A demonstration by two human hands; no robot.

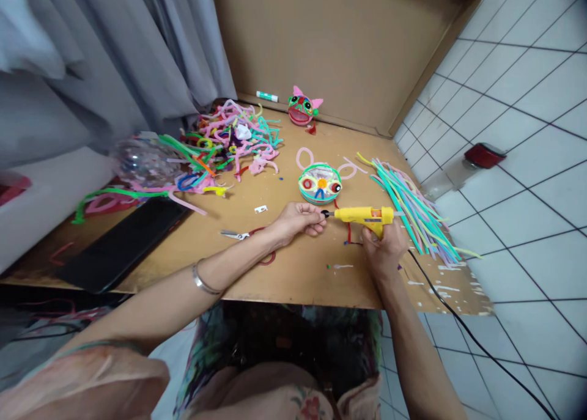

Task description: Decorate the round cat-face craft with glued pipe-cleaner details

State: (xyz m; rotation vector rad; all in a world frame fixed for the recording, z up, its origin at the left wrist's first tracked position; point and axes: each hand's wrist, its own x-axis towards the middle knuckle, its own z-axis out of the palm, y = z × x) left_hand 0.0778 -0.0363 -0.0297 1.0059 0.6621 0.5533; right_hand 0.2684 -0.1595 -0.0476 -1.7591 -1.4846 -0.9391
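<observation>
My right hand [383,249] grips the handle of a yellow glue gun [364,214], its nozzle pointing left. My left hand [300,220] is closed in a pinch right at the nozzle tip, holding something too small to make out. Just beyond both hands lies a round craft face [320,184] rimmed in green pipe cleaner, with pink loop ears and round eyes. A red pipe cleaner piece [349,230] lies under the glue gun.
A wooden table [293,273] holds a tangled heap of pipe cleaners [220,148] at left, a straight bundle [413,209] at right, scissors [238,234], a black tablet [121,246], a finished pink-eared face [302,109] and a glue stick [267,96] at the back. The gun's cord [458,322] trails right.
</observation>
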